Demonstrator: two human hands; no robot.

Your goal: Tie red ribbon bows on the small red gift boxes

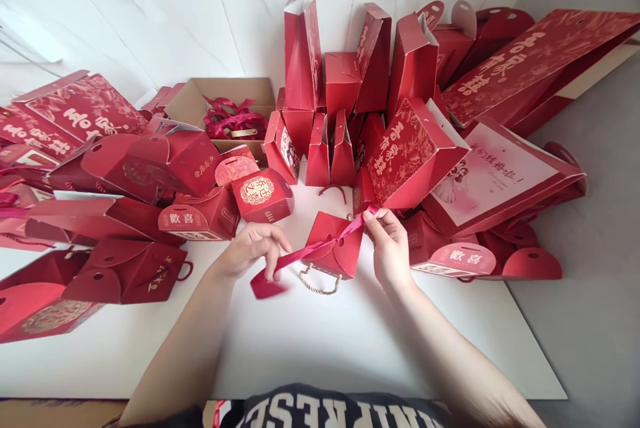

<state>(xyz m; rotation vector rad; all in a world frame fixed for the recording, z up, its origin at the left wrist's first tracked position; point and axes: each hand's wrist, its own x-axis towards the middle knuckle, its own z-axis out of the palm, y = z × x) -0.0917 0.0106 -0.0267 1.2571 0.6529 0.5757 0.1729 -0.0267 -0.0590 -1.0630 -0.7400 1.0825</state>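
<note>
A small red gift box (345, 256) sits on the white table in front of me, its flaps folded over on top. A magenta ribbon (306, 252) runs through the holes in the flaps and crosses over itself there. On the right, my right hand (389, 245) pinches one ribbon end between thumb and finger. To the left of the box, my left hand (254, 249) has the other length between its curled fingers, and the loose tail hangs blurred below them. A twisted gold cord handle (320, 291) sticks out at the box's near side.
Tall red gift bags (303, 55) stand along the wall behind. An open cardboard box (235, 89) holds ribbons (230, 118). Red boxes (130, 271) are piled at left, and more bags and boxes (500, 175) at right. The white table's (350, 355) front edge lies near my body.
</note>
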